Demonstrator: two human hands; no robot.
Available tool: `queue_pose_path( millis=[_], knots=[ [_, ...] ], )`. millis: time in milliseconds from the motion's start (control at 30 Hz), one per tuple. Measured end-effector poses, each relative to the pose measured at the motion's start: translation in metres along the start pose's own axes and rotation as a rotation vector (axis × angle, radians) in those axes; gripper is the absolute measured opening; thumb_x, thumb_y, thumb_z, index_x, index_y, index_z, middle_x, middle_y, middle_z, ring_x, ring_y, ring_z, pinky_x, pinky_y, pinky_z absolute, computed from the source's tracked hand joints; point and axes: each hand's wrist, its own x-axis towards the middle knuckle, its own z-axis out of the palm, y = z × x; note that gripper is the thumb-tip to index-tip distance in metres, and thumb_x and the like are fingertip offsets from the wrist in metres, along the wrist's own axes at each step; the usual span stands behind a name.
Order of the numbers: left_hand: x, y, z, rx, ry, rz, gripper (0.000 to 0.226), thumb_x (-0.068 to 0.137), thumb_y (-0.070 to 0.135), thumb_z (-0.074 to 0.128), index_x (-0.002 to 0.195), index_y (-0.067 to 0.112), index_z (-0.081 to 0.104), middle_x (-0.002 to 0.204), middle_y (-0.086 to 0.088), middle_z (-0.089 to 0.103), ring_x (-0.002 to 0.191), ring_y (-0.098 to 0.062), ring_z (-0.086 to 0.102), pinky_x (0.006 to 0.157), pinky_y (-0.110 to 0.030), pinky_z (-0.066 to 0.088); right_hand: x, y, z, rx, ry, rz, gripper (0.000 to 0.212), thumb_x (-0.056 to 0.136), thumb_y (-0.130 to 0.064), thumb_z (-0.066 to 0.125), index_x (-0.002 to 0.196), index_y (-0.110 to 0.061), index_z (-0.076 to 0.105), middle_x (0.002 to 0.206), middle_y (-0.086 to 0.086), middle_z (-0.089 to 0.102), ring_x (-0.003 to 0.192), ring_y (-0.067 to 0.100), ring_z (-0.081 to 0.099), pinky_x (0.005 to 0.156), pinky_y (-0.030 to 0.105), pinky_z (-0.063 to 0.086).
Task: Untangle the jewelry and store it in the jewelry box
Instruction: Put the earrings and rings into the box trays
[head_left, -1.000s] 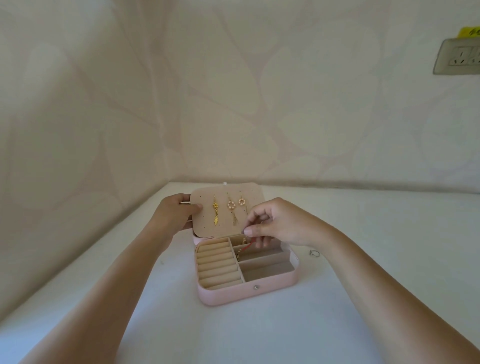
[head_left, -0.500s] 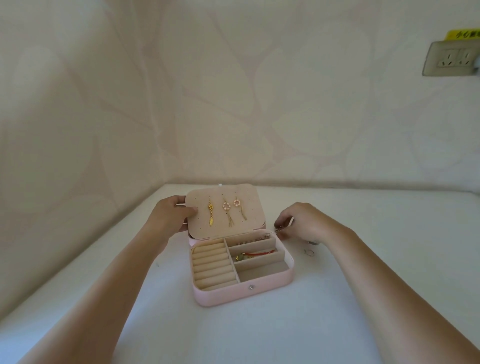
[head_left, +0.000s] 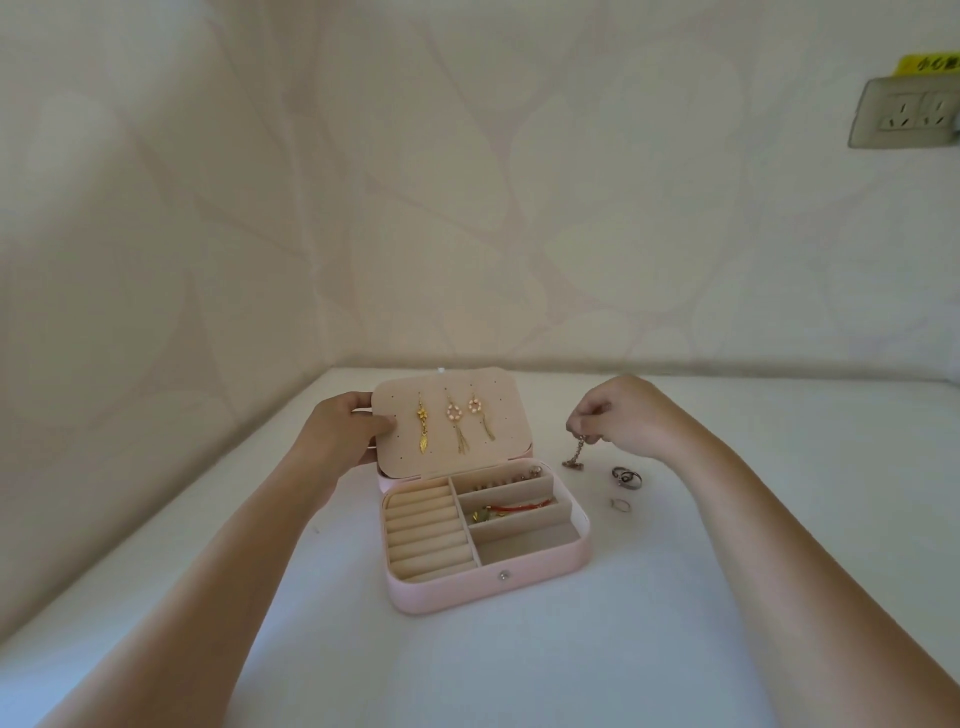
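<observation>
open jewelry box (head_left: 483, 587) (red bracelet (head_left: 519, 505) inside), earrings (head_left: 457, 423) on lid

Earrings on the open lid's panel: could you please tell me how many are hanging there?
3, hanging in a row: a gold leaf earring at left, and two pink beaded earrings, middle and right. None looks hidden.

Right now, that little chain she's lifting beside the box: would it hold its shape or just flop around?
Probably floppy: the chain hangs straight down from the right hand, its lower end trailing on the white tabletop. It looks light, since a fingertip pinch seems enough. The end could well snag or tangle going into the jewelry box.
</observation>
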Motion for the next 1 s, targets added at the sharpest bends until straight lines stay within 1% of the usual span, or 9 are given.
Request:
queue_pose_path(
  millis=[100,167,233,367,533,633,833,933,1000],
  knots=[
    [0.0,0.0,-0.001,-0.001,-0.002,0.0,0.029,0.088,-0.001,0.055,0.117,0.004,0.057,0.106,-0.015,0.067,0.088,-0.025,0.067,0.066,-0.029,0.053,-0.007,-0.005,-0.006,0.112,0.009,-0.057,0.006,0.083,-0.016,0.07,0.079,-0.017,0.075,0.067,-0.003,0.068,0.06,0.002,0.058,0.059,0.012,0.041],
    [0.0,0.0,-0.001,0.0,-0.002,0.0,0.029,0.089,-0.001,0.055,0.117,0.004,0.057,0.106,-0.014,0.067,0.089,-0.025,0.067,0.066,-0.029,0.053,-0.01,-0.01,-0.008,0.221,0.028,-0.109,0.008,0.083,-0.012,0.071,0.078,-0.016,0.075,0.068,-0.002,0.069,0.057,0.003,0.058,0.061,0.014,0.042],
    [0.0,0.0,-0.001,-0.001,-0.003,0.0,0.028,0.089,-0.001,0.055,0.116,0.004,0.058,0.106,-0.014,0.067,0.088,-0.025,0.067,0.066,-0.028,0.053,-0.013,-0.017,-0.01,0.344,0.022,-0.152,0.008,0.084,-0.01,0.069,0.08,-0.015,0.075,0.072,0.002,0.069,0.062,0.007,0.059,0.065,0.016,0.046],
    [-0.001,0.0,0.0,-0.004,0.002,0.0,0.027,0.089,-0.001,0.055,0.114,0.005,0.058,0.103,-0.013,0.068,0.085,-0.022,0.067,0.064,-0.027,0.052,-0.025,-0.032,-0.015,0.591,-0.145,-0.258,0.009,0.08,-0.013,0.068,0.087,-0.012,0.073,0.073,0.002,0.069,0.07,0.012,0.063,0.073,0.022,0.052],
    [-0.001,0.001,0.001,0.001,-0.002,0.003,0.027,0.089,-0.001,0.055,0.115,0.005,0.058,0.103,-0.012,0.068,0.084,-0.021,0.067,0.063,-0.026,0.052,-0.038,-0.049,-0.011,0.736,-0.352,-0.355,0.016,0.072,-0.012,0.067,0.087,-0.009,0.071,0.077,0.009,0.071,0.065,0.015,0.064,0.067,0.022,0.053],
    [0.0,0.0,0.0,0.002,0.001,0.001,0.027,0.089,-0.001,0.056,0.115,0.005,0.058,0.104,-0.013,0.068,0.084,-0.021,0.067,0.063,-0.026,0.052,-0.042,-0.055,-0.002,0.734,-0.45,-0.38,0.012,0.074,-0.008,0.067,0.084,-0.011,0.072,0.08,0.01,0.072,0.068,0.017,0.066,0.068,0.023,0.052],
    [0.001,0.0,0.0,0.006,0.003,-0.002,0.027,0.088,-0.001,0.056,0.115,0.005,0.058,0.099,-0.011,0.068,0.082,-0.021,0.067,0.065,-0.027,0.052,-0.045,-0.059,0.017,0.528,-0.67,-0.313,0.014,0.084,0.005,0.063,0.088,-0.007,0.068,0.087,0.011,0.072,0.077,0.018,0.068,0.074,0.022,0.054],
    [0.002,-0.001,-0.001,0.005,0.001,-0.005,0.029,0.088,-0.002,0.056,0.116,0.004,0.058,0.1,-0.012,0.068,0.083,-0.023,0.067,0.066,-0.028,0.053,-0.043,-0.056,0.02,0.4,-0.684,-0.248,0.013,0.082,0.002,0.067,0.087,-0.01,0.069,0.088,0.009,0.072,0.08,0.016,0.067,0.075,0.021,0.053],
    [0.002,-0.001,0.0,0.006,0.002,-0.005,0.029,0.088,-0.001,0.056,0.116,0.005,0.058,0.102,-0.013,0.068,0.084,-0.023,0.067,0.065,-0.028,0.053,-0.041,-0.053,0.019,0.315,-0.659,-0.207,0.013,0.081,0.002,0.069,0.085,-0.011,0.069,0.084,0.006,0.072,0.075,0.012,0.067,0.072,0.019,0.052]
  ],
)
